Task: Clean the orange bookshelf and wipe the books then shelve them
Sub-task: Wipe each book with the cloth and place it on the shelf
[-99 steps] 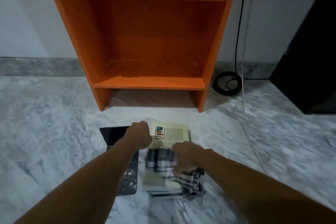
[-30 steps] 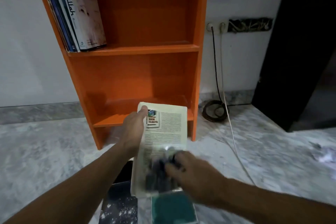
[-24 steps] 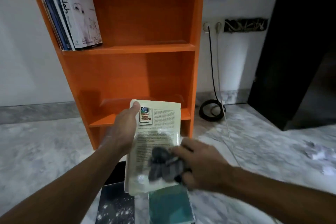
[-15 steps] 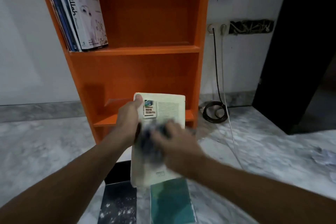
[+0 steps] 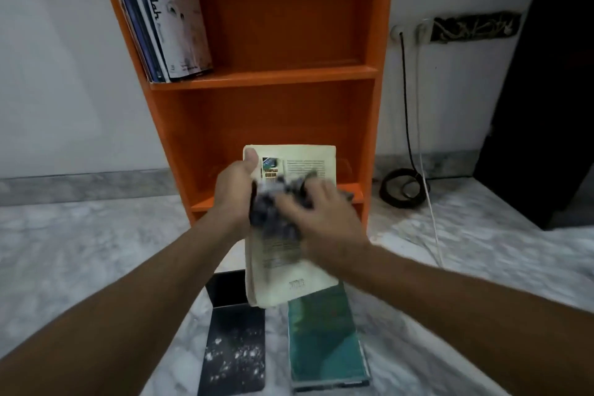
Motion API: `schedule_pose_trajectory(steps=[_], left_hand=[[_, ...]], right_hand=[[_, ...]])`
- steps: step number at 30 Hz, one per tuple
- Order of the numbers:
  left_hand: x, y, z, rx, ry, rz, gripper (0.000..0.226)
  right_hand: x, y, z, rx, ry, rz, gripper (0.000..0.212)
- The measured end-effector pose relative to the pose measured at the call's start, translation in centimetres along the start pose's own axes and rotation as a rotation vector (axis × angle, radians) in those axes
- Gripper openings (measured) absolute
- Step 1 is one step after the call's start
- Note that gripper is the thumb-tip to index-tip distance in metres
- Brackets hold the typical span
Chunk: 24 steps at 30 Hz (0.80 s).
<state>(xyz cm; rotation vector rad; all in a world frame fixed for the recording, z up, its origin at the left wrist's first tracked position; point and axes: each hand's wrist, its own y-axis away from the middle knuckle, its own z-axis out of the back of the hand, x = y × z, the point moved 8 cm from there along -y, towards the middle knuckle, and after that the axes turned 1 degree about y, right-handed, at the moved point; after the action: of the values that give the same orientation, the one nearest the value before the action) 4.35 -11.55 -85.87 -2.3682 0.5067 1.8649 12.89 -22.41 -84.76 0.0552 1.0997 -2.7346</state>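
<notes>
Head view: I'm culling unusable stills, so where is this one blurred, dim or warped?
Head view, motion blur smears the right hand and the dark cloth under it, so print on the cream book is unreadable; head view, the left hand gripping that book's edge is sharper; head view, wide-angle warp tilts the orange bookshelf; head view, light is dim and flat, without glare.

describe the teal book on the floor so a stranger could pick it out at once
Find the tall orange wooden bookshelf, then look down to the grey marble floor in front of it, where two books lie flat side by side. It is the right-hand teal-green book, beside a black book speckled white.
</notes>
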Motion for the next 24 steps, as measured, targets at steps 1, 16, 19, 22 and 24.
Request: schedule_pose_trajectory(steps=[1, 16, 19, 22, 24], left_hand=[[-0.2, 0.1, 0.3, -0.018, 0.027, 0.005, 0.049], [-3.0, 0.0, 4.9, -0.378, -0.074, -0.287, 0.059], [-3.4, -0.1, 7.3, -0.446, -0.021, -0.275, 0.059], [-3.2, -0.1, 7.9, -0.416, -0.032, -0.264, 0.057], [-2.7, -0.1, 7.0, -0.373, -0.049, -0.264, 0.056]], right_hand=[[2.5, 2.7, -1.9, 0.12, -0.003, 0.162, 0.059], [-4.7, -0.4, 3.7, -0.14, -0.493, -0.143, 0.029], [-3.7, 6.1, 0.8, 0.08, -0.445, -0.035, 0.032], [-6.7, 4.5, 2.2, 0.059, -0.5, -0.15, 0.034], [-6.8, -1.1, 5.7, -0.092, -0.586, -0.166, 0.027]])
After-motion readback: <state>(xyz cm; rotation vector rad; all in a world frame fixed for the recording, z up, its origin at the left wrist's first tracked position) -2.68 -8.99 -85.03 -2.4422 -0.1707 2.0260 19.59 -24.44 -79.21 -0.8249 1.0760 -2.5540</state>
